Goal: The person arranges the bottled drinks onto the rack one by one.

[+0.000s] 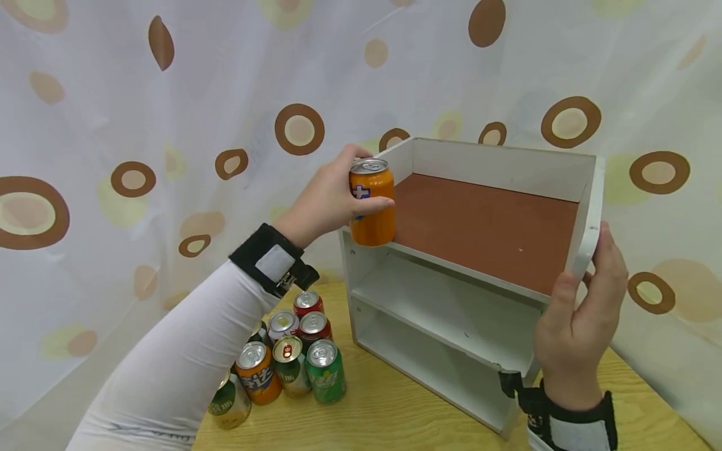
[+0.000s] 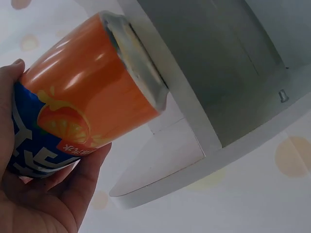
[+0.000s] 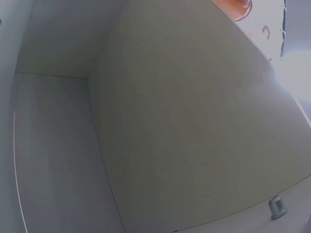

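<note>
My left hand [image 1: 329,200] grips an orange soda can [image 1: 379,220] with a silver top, thumb across its front. In the head view the can is upright at the front left edge of the white shelf unit [image 1: 445,346], over the brown top board [image 1: 485,228]. The left wrist view shows the same orange can [image 2: 92,73] close to the shelf's edge; whether its base touches is unclear. At the right side panel [image 1: 589,216], my right hand [image 1: 581,329] holds the panel's front edge between thumb and fingers. That hand does not show in the right wrist view.
Several soda cans stand grouped on the wooden table [image 1: 389,413] left of the shelf unit, among them a green can [image 1: 326,376] and another orange can [image 1: 259,379]. Below the brown board are two white compartments. A patterned curtain [image 1: 225,94] hangs behind.
</note>
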The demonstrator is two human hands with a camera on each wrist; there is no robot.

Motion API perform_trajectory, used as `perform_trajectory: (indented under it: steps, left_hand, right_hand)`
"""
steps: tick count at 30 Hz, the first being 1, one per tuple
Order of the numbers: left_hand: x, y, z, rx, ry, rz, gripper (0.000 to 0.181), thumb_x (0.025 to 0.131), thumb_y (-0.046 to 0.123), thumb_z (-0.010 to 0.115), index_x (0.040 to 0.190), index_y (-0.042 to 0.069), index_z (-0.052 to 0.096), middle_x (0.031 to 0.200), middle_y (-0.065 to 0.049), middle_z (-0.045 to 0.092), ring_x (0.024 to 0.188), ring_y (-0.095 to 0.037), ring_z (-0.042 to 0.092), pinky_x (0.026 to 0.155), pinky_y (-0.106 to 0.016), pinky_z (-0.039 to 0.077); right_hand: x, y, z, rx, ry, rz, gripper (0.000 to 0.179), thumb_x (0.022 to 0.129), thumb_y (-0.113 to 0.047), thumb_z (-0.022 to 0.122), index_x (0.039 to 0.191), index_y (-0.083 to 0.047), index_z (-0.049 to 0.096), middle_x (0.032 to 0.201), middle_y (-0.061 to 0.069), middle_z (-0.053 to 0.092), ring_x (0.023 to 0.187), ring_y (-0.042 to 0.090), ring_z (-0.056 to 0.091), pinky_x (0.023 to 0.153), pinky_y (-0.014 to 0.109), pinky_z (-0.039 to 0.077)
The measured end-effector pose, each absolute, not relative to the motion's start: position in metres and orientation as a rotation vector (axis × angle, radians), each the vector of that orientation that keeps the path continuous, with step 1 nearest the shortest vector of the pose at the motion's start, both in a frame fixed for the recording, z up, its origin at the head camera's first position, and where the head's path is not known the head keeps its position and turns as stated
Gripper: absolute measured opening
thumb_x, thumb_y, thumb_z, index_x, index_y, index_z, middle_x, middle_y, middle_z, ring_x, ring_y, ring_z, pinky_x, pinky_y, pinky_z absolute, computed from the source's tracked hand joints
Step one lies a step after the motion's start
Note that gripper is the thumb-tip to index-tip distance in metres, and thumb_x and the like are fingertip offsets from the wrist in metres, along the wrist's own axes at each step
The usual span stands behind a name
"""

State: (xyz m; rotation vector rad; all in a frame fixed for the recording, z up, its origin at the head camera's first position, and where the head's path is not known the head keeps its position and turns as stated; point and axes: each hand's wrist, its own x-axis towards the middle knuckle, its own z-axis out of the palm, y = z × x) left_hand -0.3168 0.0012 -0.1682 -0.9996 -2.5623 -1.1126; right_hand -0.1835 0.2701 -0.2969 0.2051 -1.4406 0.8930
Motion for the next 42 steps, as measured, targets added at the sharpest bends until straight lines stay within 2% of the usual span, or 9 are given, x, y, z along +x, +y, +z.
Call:
perform_trajectory:
  steps: [5,12,24,42]
  left_hand:
    - [-0.320,0.002,-0.172,-0.971,-2.536,-1.185,0.075,0.089,0.029,0.083,0.146,0.012,0.038,0.134,-0.009,0.059,0.115,-0.024,0.062,0.100,-0.039,0.057]
    - [-0.322,0.006,-0.178,-0.894,-2.515,-1.259,0.075,0.089,0.030,0.083,0.145,0.011,0.038,0.135,-0.009,0.059,0.112,-0.025,0.063,0.097,-0.038,0.058]
    - [-0.331,0.018,-0.187,-0.841,-2.468,-1.335,0.076,0.088,0.034,0.083,0.146,0.012,0.039,0.137,-0.007,0.060,0.116,-0.023,0.062,0.104,-0.039,0.054]
    - [-0.346,0.037,-0.200,-0.783,-2.375,-1.542,0.076,0.089,0.033,0.082,0.148,0.017,0.038,0.137,-0.006,0.059,0.121,-0.023,0.059,0.108,-0.040,0.051]
  right_hand:
    - [-0.185,0.272,-0.298,0.225,-1.442,0.896,0.065,0.106,-0.040,0.050,0.142,0.014,0.044,0.148,0.019,0.050,0.133,0.026,0.049,0.105,0.021,0.040]
    - [-0.185,0.271,-0.300,0.234,-1.458,0.901,0.067,0.106,-0.042,0.051,0.143,0.013,0.043,0.148,0.019,0.050,0.134,0.026,0.049,0.105,0.020,0.040]
    - [-0.179,0.259,-0.296,0.220,-1.459,0.892,0.066,0.108,-0.040,0.049,0.141,0.017,0.041,0.146,0.025,0.049,0.134,0.019,0.047,0.106,0.018,0.038]
    - [-0.181,0.264,-0.301,0.232,-1.469,0.874,0.063,0.108,-0.035,0.050,0.142,0.016,0.040,0.146,0.025,0.049,0.134,0.019,0.047,0.106,0.019,0.039]
